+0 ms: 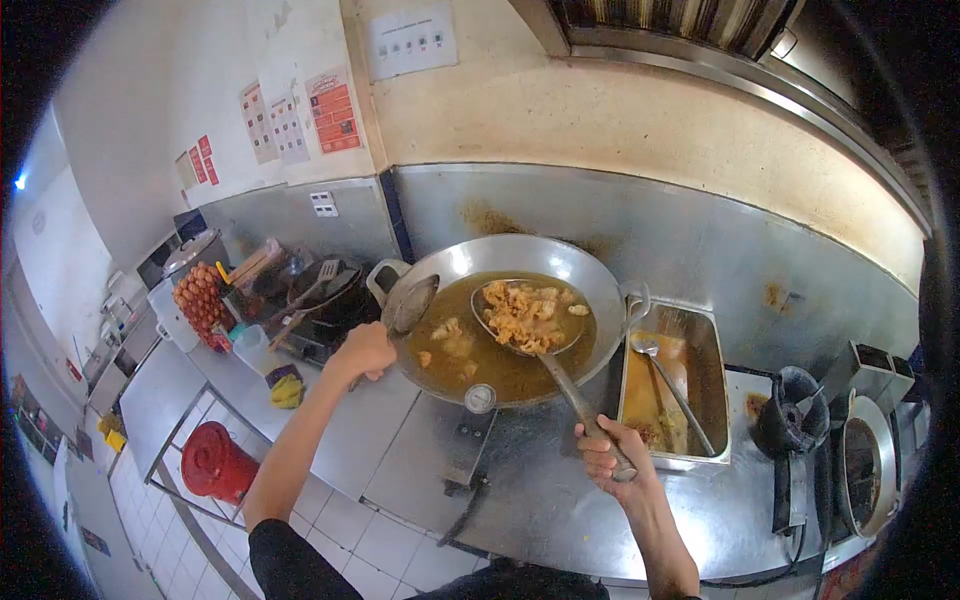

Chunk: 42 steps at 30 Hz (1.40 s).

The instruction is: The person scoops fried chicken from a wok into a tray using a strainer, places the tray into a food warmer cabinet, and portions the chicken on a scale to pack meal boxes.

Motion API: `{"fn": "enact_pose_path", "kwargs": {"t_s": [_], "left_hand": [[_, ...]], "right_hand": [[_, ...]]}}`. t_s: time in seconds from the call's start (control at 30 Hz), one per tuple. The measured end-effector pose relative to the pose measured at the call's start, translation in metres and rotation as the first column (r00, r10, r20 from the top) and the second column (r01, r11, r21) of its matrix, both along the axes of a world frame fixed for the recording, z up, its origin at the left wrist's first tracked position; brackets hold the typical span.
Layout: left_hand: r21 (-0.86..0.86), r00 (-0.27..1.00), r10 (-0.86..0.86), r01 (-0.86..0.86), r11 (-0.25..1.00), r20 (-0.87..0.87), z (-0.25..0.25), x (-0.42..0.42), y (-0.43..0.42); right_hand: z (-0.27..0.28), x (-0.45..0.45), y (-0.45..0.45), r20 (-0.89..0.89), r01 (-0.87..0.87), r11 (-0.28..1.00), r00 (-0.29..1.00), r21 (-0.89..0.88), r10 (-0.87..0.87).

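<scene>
My right hand [617,455] is wrapped round the long handle of a large skimmer [570,392]. Its bowl, heaped with golden fried pieces [525,315], is over the oil in a wide metal wok [480,252]. Several paler pieces [455,340] float in the oil to the left. My left hand [362,352] is closed by the wok's left rim, apparently on the handle of a round mesh strainer [410,303]; the grip itself is mostly hidden. That strainer stands tilted against the wok's inner left side. A round dial thermometer [480,399] sits at the near rim.
Right of the wok stands a rectangular metal pan [722,400] of yellowish liquid with a ladle [680,400] in it. A black container [790,410] and another pan [868,470] are farther right. Left are eggs [203,300], a yellow cloth [287,391] and a red bin [215,465].
</scene>
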<state>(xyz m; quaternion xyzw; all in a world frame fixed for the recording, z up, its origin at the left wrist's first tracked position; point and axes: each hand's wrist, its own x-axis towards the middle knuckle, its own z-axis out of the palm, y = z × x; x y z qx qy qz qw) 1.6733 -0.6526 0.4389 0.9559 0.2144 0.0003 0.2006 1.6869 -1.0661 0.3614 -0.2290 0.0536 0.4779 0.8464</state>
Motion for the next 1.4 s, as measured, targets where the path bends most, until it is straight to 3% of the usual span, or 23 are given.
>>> {"fn": "enact_pose_path", "kwargs": {"t_s": [0.07, 0.17, 0.2, 0.23, 0.3, 0.33, 0.37, 0.43, 0.47, 0.53, 0.57, 0.63, 0.67, 0.77, 0.83, 0.97, 1.0, 1.03, 1.17, 1.23, 1.4], "left_hand": [[-0.056, 1.000, 0.008, -0.010, 0.998, -0.027, -0.001, -0.006, 0.000], [-0.196, 0.996, -0.009, -0.009, 0.981, -0.087, -0.034, 0.003, 0.020], [-0.380, 0.996, -0.054, 0.023, 0.925, -0.071, -0.039, 0.003, 0.020], [-0.378, 0.996, -0.055, 0.025, 0.926, -0.068, -0.044, 0.004, 0.018], [-0.665, 0.996, -0.048, -0.011, 0.747, -0.071, -0.055, 0.004, 0.010], [-0.707, 0.987, -0.122, 0.014, 0.707, -0.103, -0.090, 0.020, 0.038], [-0.705, 0.987, -0.124, 0.013, 0.709, -0.106, -0.091, 0.020, 0.035], [-0.959, 0.992, 0.066, -0.124, 0.255, -0.111, -0.091, 0.022, 0.019], [-0.959, 0.993, 0.065, -0.116, 0.260, -0.103, -0.089, 0.025, 0.011], [-0.991, 0.970, 0.214, -0.130, 0.042, -0.118, -0.088, 0.027, -0.001], [-0.991, 0.970, 0.213, -0.129, 0.044, -0.117, -0.091, 0.031, 0.003], [-0.988, 0.988, 0.128, -0.064, -0.141, -0.082, -0.101, 0.044, 0.013], [-0.987, 0.989, 0.120, -0.071, -0.144, -0.088, -0.105, 0.050, 0.013], [-0.997, 0.973, 0.229, -0.019, -0.071, -0.035, -0.107, 0.071, 0.005], [-0.992, 0.962, 0.270, -0.010, 0.128, 0.025, -0.104, 0.084, 0.003], [-0.967, 0.958, 0.265, 0.039, 0.250, 0.107, -0.088, 0.099, -0.006], [-0.926, 0.964, 0.243, 0.012, 0.377, 0.111, -0.083, 0.105, -0.009], [-0.867, 0.970, 0.217, -0.014, 0.499, 0.109, -0.081, 0.112, -0.011], [-0.792, 0.986, 0.109, 0.032, 0.609, 0.123, -0.069, 0.127, -0.019], [-0.635, 0.994, 0.005, 0.064, 0.770, 0.105, -0.050, 0.123, -0.034], [-0.416, 0.980, -0.072, 0.145, 0.898, 0.188, -0.046, 0.120, -0.036]], "right_hand": [[0.001, 0.004, 0.002, 0.053, 0.010, 0.998, 0.999, -0.070, -0.007], [-0.015, 0.003, 0.005, 0.015, 0.014, 1.000, 1.000, 0.020, -0.014], [-0.017, 0.001, 0.006, 0.046, 0.030, 0.999, 0.999, -0.019, -0.029], [-0.017, 0.001, 0.008, 0.087, 0.050, 0.997, 0.995, -0.052, -0.045], [-0.006, -0.008, 0.013, 0.123, 0.090, 0.991, 0.989, -0.099, -0.077], [-0.003, -0.014, 0.016, 0.144, 0.130, 0.980, 0.984, -0.149, -0.109], [-0.003, -0.017, 0.021, 0.141, 0.132, 0.980, 0.984, -0.147, -0.111], [-0.004, -0.021, 0.026, 0.211, 0.183, 0.950, 0.969, -0.255, -0.130], [-0.004, -0.022, 0.025, 0.218, 0.186, 0.951, 0.967, -0.249, -0.132], [-0.002, -0.025, 0.020, 0.269, 0.163, 0.929, 0.961, -0.333, -0.072], [0.000, -0.023, 0.017, 0.269, 0.165, 0.929, 0.960, -0.332, -0.074], [0.005, -0.015, 0.003, 0.318, 0.161, 0.884, 0.948, -0.439, -0.015], [0.004, -0.009, -0.002, 0.289, 0.139, 0.893, 0.957, -0.428, -0.010], [0.010, -0.002, -0.013, 0.327, 0.105, 0.874, 0.943, -0.474, 0.065], [0.022, -0.003, -0.016, 0.334, 0.087, 0.846, 0.936, -0.526, 0.112], [0.058, -0.012, -0.010, 0.301, 0.032, 0.776, 0.931, -0.630, 0.206], [0.057, -0.011, -0.007, 0.303, 0.045, 0.776, 0.933, -0.629, 0.192], [0.053, -0.008, -0.002, 0.285, 0.011, 0.791, 0.936, -0.612, 0.207], [0.031, -0.003, 0.017, 0.260, -0.016, 0.850, 0.949, -0.526, 0.178], [0.028, 0.000, 0.023, 0.235, -0.014, 0.898, 0.963, -0.440, 0.130], [0.000, -0.003, 0.032, 0.177, -0.011, 0.969, 0.983, -0.248, 0.056]]}}
